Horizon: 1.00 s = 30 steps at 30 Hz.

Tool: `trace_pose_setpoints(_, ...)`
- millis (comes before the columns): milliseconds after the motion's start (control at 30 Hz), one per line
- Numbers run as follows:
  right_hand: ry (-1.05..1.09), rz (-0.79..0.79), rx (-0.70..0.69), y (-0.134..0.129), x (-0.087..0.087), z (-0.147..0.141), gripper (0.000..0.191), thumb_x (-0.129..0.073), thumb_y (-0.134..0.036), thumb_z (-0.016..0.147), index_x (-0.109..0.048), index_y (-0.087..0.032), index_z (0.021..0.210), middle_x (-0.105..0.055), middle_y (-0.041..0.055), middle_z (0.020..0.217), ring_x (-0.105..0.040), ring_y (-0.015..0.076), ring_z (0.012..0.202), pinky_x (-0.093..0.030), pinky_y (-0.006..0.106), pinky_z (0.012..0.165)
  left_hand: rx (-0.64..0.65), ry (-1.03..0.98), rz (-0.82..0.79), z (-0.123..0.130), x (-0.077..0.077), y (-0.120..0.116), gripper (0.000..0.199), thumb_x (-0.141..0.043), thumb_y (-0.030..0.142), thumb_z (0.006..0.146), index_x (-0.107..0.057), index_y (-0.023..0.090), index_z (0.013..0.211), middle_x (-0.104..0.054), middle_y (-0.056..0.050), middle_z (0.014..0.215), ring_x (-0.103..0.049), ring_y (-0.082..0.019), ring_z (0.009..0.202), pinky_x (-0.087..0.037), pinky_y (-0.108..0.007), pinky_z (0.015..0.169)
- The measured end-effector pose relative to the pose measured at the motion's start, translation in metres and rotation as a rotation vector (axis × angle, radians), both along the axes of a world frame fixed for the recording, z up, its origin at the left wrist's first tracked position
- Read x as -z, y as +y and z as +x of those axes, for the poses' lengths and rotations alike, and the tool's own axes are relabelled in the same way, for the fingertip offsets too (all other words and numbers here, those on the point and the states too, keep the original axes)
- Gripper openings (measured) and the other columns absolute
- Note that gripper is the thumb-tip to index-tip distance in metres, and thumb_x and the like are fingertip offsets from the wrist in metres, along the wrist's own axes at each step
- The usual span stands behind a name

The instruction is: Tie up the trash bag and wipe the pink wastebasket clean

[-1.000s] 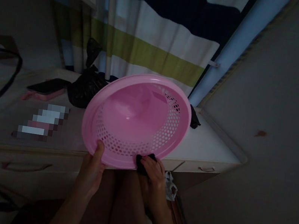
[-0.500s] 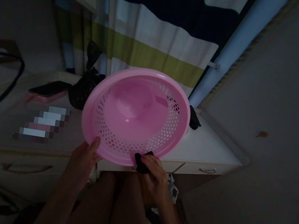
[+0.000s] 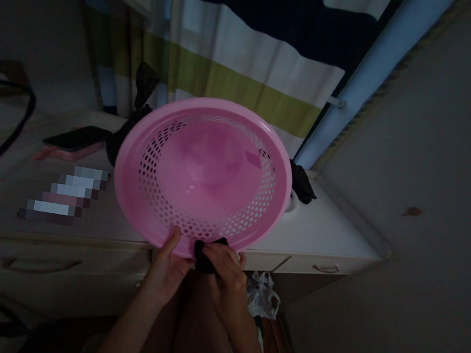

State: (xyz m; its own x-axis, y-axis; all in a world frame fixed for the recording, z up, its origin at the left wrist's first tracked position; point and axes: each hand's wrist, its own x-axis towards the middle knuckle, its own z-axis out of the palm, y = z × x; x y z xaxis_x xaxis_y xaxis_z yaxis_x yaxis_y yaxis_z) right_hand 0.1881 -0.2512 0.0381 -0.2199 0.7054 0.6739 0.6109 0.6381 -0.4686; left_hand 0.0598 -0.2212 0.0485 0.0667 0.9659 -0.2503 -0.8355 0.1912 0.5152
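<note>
A round pink plastic basket with a perforated wall is tilted toward me, its inside showing. My left hand grips the near rim, thumb over the inner side and fingers underneath. Just to its right, my right hand is closed on a bunched black cloth pressed against the same rim. Part of the cloth is hidden under the fingers.
Behind the basket runs a white countertop with drawers below. On it are a dark phone-like item, a black plastic bag and another black bundle. A striped curtain hangs behind. A clear plastic bag sits low on the right.
My left hand has slid right along the rim, closer to my right hand. The basket has shifted a little left and turned slightly. The right hand with the cloth has moved left too.
</note>
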Motion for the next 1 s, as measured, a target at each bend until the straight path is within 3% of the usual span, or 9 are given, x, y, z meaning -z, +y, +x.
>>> trace_pose_setpoints(167, -0.078, -0.109, 0.199, -0.010, 0.006, -0.024, 0.045, -0.047, -0.012, 0.079, -0.049, -0.025, 0.122, -0.059, 0.0049, 0.118, -0.051, 0.0225, 0.109, -0.022, 0.049, 0.100, -0.039, 0.007, -0.120, 0.008, -0.001, -0.006, 0.019, -0.051, 0.025, 0.082, -0.060, 0.013, 0.094, -0.068, -0.007, 0.086, -0.064, -0.015, 0.082, -0.051, -0.028, 0.079)
trace_pose_setpoints(367, -0.066, -0.058, 0.247, -0.019, 0.002, -0.039, 0.051, -0.044, -0.008, 0.078, -0.046, -0.030, 0.124, -0.059, 0.0022, 0.119, -0.052, 0.0218, 0.109, -0.008, 0.049, 0.102, -0.117, 0.027, -0.219, 0.015, -0.006, -0.011, 0.014, -0.051, 0.023, 0.082, -0.061, 0.015, 0.088, -0.067, -0.003, 0.082, -0.064, -0.012, 0.077, -0.050, -0.025, 0.079)
trace_pose_setpoints(533, -0.152, 0.021, 0.259, -0.020, 0.002, -0.014, 0.054, -0.040, -0.005, 0.078, -0.046, -0.032, 0.124, -0.061, 0.0012, 0.116, -0.053, 0.0194, 0.110, -0.008, 0.046, 0.102, -0.079, -0.067, -0.118, 0.008, -0.006, -0.011, 0.021, -0.050, 0.025, 0.082, -0.060, 0.015, 0.097, -0.067, -0.006, 0.089, -0.064, -0.014, 0.075, -0.053, -0.030, 0.073)
trace_pose_setpoints(700, -0.276, 0.040, 0.315, -0.015, 0.006, 0.022, 0.054, -0.043, -0.006, 0.077, -0.044, -0.028, 0.126, -0.057, 0.0029, 0.121, -0.049, 0.0205, 0.115, 0.000, 0.048, 0.105, -0.152, -0.019, -0.016, 0.007, -0.006, -0.010, 0.030, -0.056, 0.027, 0.078, -0.057, 0.020, 0.108, -0.065, -0.006, 0.106, -0.062, -0.018, 0.090, -0.052, -0.034, 0.078)
trace_pose_setpoints(767, -0.267, 0.060, 0.286, -0.013, 0.010, 0.025, 0.054, -0.043, -0.007, 0.077, -0.042, -0.026, 0.128, -0.056, 0.0045, 0.123, -0.047, 0.0205, 0.118, -0.003, 0.050, 0.106, -0.177, -0.011, -0.025, 0.009, -0.007, -0.011, 0.030, -0.057, 0.026, 0.078, -0.057, 0.021, 0.108, -0.065, -0.005, 0.105, -0.062, -0.017, 0.090, -0.052, -0.033, 0.079)
trace_pose_setpoints(833, -0.220, 0.088, 0.224, -0.011, 0.015, 0.018, 0.055, -0.039, -0.005, 0.078, -0.040, -0.024, 0.130, -0.054, 0.0063, 0.124, -0.044, 0.0192, 0.120, -0.014, 0.050, 0.106, -0.182, -0.008, -0.044, 0.011, -0.008, -0.012, 0.027, -0.056, 0.025, 0.078, -0.058, 0.020, 0.105, -0.066, -0.004, 0.100, -0.063, -0.016, 0.085, -0.053, -0.031, 0.077)
trace_pose_setpoints(1000, -0.053, 0.088, 0.108, -0.012, 0.018, -0.028, 0.056, -0.034, -0.002, 0.079, -0.038, -0.020, 0.132, -0.052, 0.0092, 0.126, -0.043, 0.0176, 0.120, -0.038, 0.043, 0.098, -0.104, -0.031, -0.182, 0.014, -0.008, -0.016, 0.016, -0.054, 0.023, 0.080, -0.062, 0.013, 0.088, -0.068, -0.006, 0.083, -0.065, -0.015, 0.076, -0.053, -0.026, 0.073)
